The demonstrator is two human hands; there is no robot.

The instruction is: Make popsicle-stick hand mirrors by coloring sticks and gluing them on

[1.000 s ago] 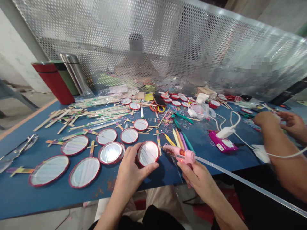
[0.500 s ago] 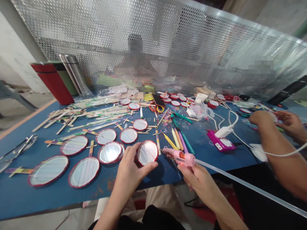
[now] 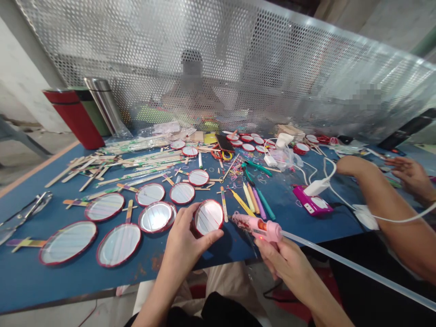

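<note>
My left hand (image 3: 192, 236) grips a round red-rimmed disc with a pale, shiny face (image 3: 209, 217) by its edge, tilted up above the table. In my right hand (image 3: 281, 254) is a pink glue gun (image 3: 259, 227), its nozzle pointing left toward the disc but apart from it. A long clear glue stick (image 3: 344, 261) runs out of the gun's back end. A coloured craft stick (image 3: 224, 203) lies just right of the disc. Left of my hands are several more red-rimmed discs (image 3: 119, 244), some with craft-stick handles.
Coloured pens (image 3: 259, 202) and green pliers (image 3: 250, 175) lie beyond the gun. A purple power strip (image 3: 311, 202) with white cables sits to the right, near a co-worker's arms (image 3: 388, 204). Wooden sticks (image 3: 91, 168) and upright flasks (image 3: 76, 118) occupy the left; a perforated metal screen (image 3: 218, 59) stands behind.
The glue gun in my right hand has shifted slightly right and down, away from the disc. My left hand barely moves. The co-worker's near hand has moved left.
</note>
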